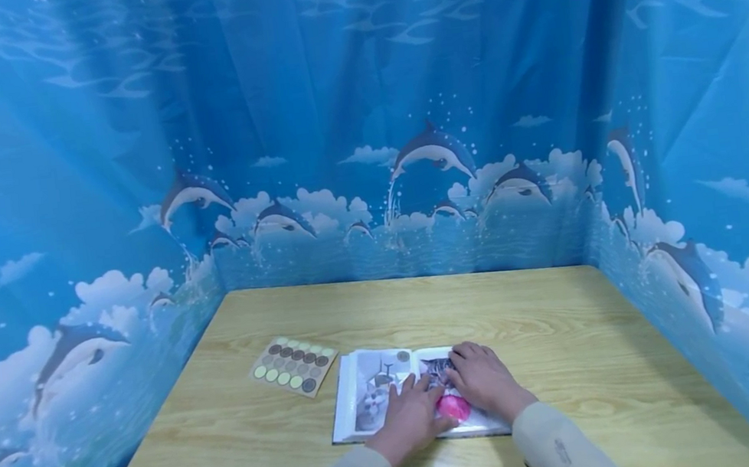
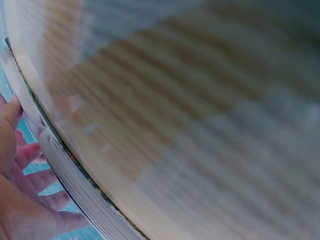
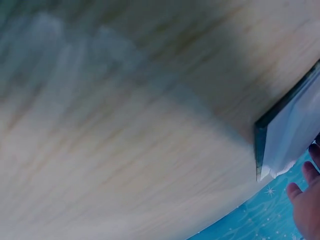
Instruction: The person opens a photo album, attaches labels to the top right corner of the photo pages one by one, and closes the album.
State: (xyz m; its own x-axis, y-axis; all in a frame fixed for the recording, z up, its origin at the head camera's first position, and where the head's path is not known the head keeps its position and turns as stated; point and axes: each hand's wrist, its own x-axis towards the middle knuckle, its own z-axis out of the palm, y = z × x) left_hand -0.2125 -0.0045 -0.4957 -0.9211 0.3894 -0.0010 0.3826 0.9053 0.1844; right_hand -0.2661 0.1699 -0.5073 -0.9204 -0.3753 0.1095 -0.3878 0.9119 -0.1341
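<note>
A photo album (image 1: 347, 406) lies open on the table, with a greyish photo (image 1: 370, 403) on its left page. The right page holds a dark photo with a bright pink area (image 1: 455, 408), partly covered by the hands. My left hand (image 1: 406, 419) lies across the middle of the album, fingers spread. On the right page rests my right hand (image 1: 489, 382), its fingers extended near the page's top. A dark round sticker (image 1: 403, 356) sits at the left page's upper right corner. Both wrist views show fingers beside the album's thick stack of pages (image 2: 75, 182).
A sheet of round stickers (image 1: 295, 365), some dark brown and some pale green, lies left of the album. The wood-grain table (image 1: 565, 320) is enclosed at the back and sides by blue dolphin-print curtains (image 1: 347, 113).
</note>
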